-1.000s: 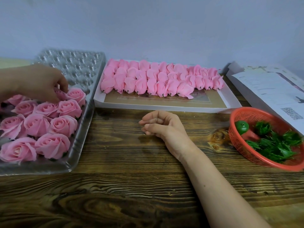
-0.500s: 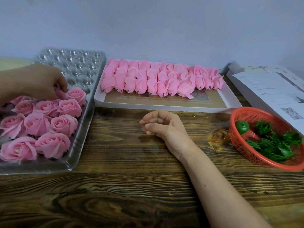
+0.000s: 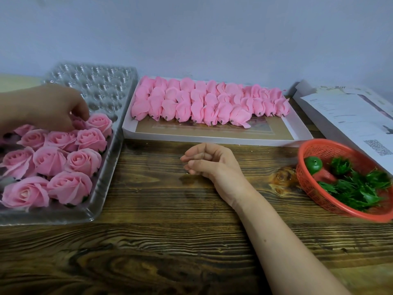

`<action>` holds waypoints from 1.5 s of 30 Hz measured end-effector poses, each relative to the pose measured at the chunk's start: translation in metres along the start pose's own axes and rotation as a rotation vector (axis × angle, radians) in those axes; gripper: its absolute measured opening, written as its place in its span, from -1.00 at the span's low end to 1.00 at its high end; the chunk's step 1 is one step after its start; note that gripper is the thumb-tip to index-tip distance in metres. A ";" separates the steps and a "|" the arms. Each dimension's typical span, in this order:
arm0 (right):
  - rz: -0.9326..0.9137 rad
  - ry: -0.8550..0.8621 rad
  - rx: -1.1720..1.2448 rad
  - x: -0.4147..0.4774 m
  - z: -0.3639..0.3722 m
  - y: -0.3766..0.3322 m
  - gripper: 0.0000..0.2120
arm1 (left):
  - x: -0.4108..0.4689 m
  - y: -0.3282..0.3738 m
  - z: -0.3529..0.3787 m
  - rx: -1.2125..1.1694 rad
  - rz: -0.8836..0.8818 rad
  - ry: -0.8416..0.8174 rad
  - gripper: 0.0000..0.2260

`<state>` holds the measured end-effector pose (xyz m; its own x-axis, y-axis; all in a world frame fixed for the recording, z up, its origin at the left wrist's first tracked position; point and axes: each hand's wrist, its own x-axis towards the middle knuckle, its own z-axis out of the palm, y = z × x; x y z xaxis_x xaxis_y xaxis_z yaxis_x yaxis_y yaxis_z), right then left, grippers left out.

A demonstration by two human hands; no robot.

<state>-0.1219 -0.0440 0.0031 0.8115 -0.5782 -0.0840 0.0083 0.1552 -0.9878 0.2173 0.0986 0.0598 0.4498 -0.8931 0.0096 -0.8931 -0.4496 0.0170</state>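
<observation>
Roses [image 3: 53, 158] in pink fill the near part of the clear plastic tray [image 3: 106, 188] at the left of the desk [image 3: 170, 241]. The left hand [image 3: 51, 107] reaches into their far row, and its grip looks clenched on 1 half-covered rose [image 3: 78, 123], which touches its neighbours on both sides. The right hand [image 3: 212, 165] rests on the desk in the middle, its grip released, fingers loosely curled and grasping nothing.

The step in hand is probably picking 1 flower head out of the tray. The next move calls for a straight lift with a light pinch, so the soft petals are not crushed and the neighbours are not dragged along, then a pass toward the idle right hand.

The back of the left hand hides its fingertips, so the exact contact is unclear. The left edge cuts off that forearm and some roses. The red basket [image 3: 314, 192] of green leafy pieces is clipped at the right, and the print on the papers [image 3: 348, 120] is too small to read.
</observation>
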 end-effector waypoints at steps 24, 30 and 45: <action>0.007 0.004 0.005 0.000 0.000 0.000 -0.78 | 0.001 -0.005 0.001 -0.019 -0.026 -0.046 -0.50; -0.004 0.001 0.017 0.000 0.000 0.000 -0.79 | -0.002 -0.012 -0.009 -0.205 -0.049 -0.158 -0.66; -0.009 0.005 0.012 0.001 -0.001 0.002 -0.80 | -0.007 -0.002 -0.009 -0.239 -0.054 -0.047 -0.58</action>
<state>-0.1216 -0.0446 0.0008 0.8085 -0.5836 -0.0757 0.0229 0.1598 -0.9869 0.2161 0.1064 0.0690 0.4910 -0.8701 -0.0438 -0.8373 -0.4852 0.2519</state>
